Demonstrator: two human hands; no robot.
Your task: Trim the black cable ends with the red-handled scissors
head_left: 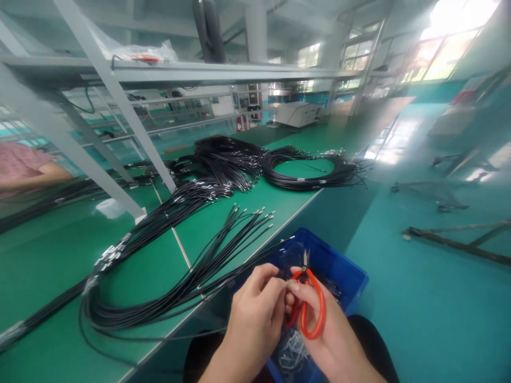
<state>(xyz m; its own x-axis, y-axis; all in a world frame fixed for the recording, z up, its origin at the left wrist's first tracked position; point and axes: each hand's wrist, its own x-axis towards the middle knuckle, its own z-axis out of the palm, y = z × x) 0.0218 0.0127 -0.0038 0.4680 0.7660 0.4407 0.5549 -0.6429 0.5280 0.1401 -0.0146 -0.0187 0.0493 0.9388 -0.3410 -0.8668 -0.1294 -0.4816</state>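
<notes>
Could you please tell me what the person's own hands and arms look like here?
The left hand and right hand are bare, with no gloves. Neither the left forearm nor the right forearm shows a sleeve, watch or bracelet.

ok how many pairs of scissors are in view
1: the orange-handled scissors, in the right hand over the blue bin. Others may be hidden inside the bin or under the cables.

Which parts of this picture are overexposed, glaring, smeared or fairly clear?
Head view: upper-right window overexposed; head view: pale glare on the floor; head view: far right smeared; head view: left hand, right hand and orange-handled scissors fairly clear.
</notes>
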